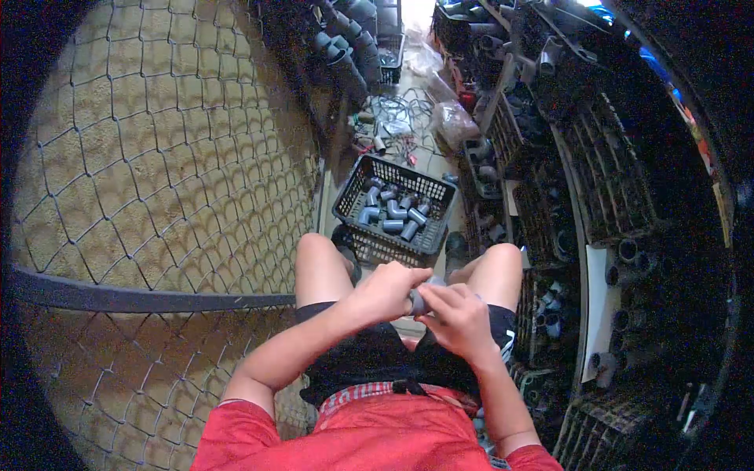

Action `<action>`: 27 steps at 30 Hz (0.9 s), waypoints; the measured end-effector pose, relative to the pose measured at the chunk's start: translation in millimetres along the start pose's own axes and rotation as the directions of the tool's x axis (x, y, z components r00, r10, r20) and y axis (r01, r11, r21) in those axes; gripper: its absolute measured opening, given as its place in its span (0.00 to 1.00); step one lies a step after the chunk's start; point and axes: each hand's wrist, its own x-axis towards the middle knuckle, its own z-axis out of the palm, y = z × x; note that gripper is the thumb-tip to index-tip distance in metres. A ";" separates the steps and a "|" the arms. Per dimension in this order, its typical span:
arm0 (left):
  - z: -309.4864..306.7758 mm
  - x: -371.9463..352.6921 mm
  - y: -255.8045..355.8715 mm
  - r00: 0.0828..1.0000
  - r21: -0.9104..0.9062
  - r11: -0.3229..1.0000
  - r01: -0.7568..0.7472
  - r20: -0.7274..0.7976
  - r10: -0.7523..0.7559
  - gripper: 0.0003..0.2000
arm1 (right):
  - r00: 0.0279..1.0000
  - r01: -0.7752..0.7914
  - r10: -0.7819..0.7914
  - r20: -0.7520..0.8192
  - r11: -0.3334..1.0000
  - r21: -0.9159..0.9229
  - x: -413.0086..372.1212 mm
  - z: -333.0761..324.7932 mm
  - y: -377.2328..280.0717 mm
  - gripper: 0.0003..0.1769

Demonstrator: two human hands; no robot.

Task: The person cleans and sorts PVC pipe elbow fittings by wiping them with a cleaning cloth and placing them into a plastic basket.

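Over my lap, a grey plastic pipe fitting (419, 303) is held between both hands, largely covered by the fingers. My left hand (386, 291) is closed on it from the left. From the right, my right hand (455, 315) wraps its fingers over the same piece. Beyond my knees stands a black plastic crate (436, 186) with slotted sides. Several grey elbow fittings (393, 225) lie loosely inside it.
Chain-link fencing (157, 149) with a metal rail (149, 298) runs along my left. Shelves and crates (605, 173) of pipe fittings line my right. Cables (400, 106) and plastic bags (455, 122) lie on the floor ahead. More grey pipes (342, 51) are stacked at the far left.
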 end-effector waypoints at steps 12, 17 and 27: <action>13.1 -2.4 -4.3 0.893 -0.055 0.953 -0.297 -0.370 0.257 0.12 | 0.903 -0.382 0.402 0.155 0.582 0.717 -18.3 0.3 26.4 0.31; 11.2 -17.8 0.5 0.864 -0.684 0.629 0.369 0.502 0.040 0.05 | 0.992 -0.100 0.021 0.125 0.739 0.666 -10.2 -9.4 26.1 0.35; 5.3 -29.7 -4.9 0.940 0.181 0.937 -0.299 -0.113 0.322 0.10 | 0.489 -0.858 -0.011 0.872 0.173 0.483 -31.4 13.8 32.1 0.26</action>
